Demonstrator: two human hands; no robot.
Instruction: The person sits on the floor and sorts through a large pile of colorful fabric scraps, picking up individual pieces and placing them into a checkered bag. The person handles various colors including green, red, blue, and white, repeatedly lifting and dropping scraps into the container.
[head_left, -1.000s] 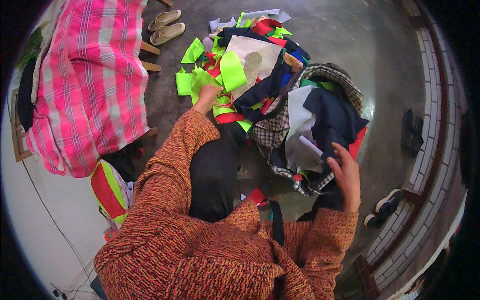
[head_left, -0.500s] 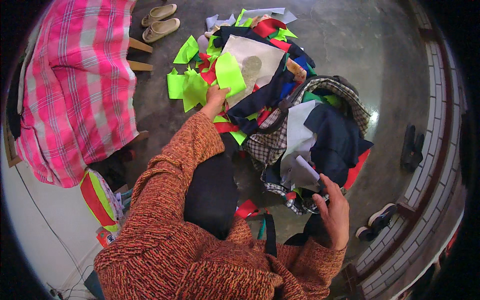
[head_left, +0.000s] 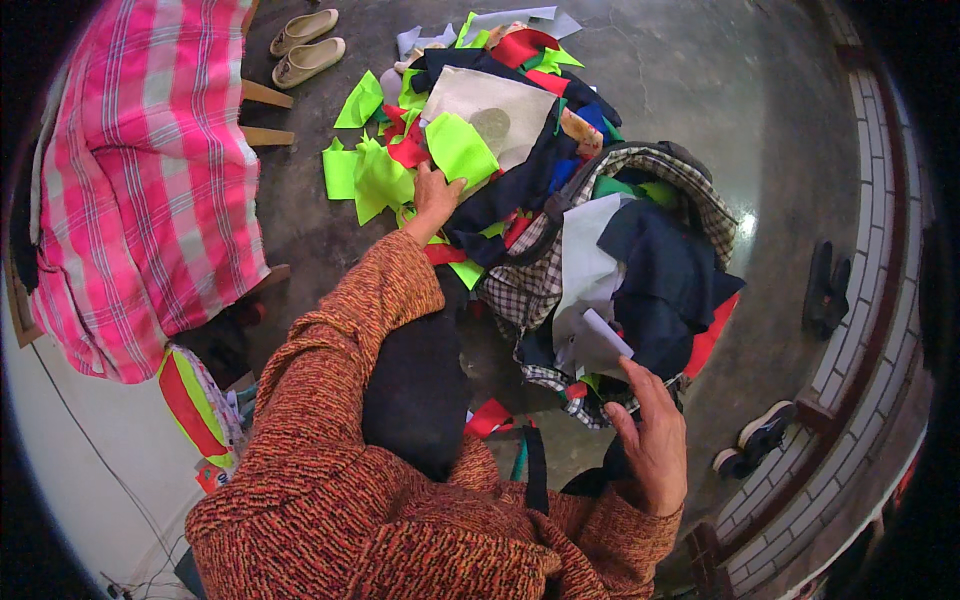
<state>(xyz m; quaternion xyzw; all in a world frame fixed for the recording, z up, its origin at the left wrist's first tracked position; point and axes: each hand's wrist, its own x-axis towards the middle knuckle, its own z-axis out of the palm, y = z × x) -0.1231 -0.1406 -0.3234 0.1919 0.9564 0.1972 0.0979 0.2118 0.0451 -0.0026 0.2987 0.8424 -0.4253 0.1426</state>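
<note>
My left hand [head_left: 436,198] is closed on the near edge of a bright green fabric piece [head_left: 462,146] at the scrap pile. Beneath and around that piece lie other green scraps [head_left: 383,180], a beige cloth [head_left: 500,92], dark navy strips [head_left: 490,215] and red bits. To the right sits an open checked bag [head_left: 530,292], stuffed with dark navy cloth [head_left: 655,265] and pale grey fabric [head_left: 590,250]. My right hand [head_left: 657,445] is at the bag's near side, thumb and fingers apart with nothing visible between them. Its fingertips are close to the grey fabric; contact is hard to make out.
Pink checked cloth [head_left: 150,190] drapes over wooden-legged furniture at left. Beige shoes [head_left: 308,62] lie at the far left, dark sandals [head_left: 827,290] and dark shoes [head_left: 768,427] by the tiled step [head_left: 880,240] at right. A red scrap [head_left: 490,417] is on the floor near me.
The view has shifted slightly. In my left hand, the green piece has tilted and moved a little right over the pile. My right hand has drawn slightly nearer to me.
</note>
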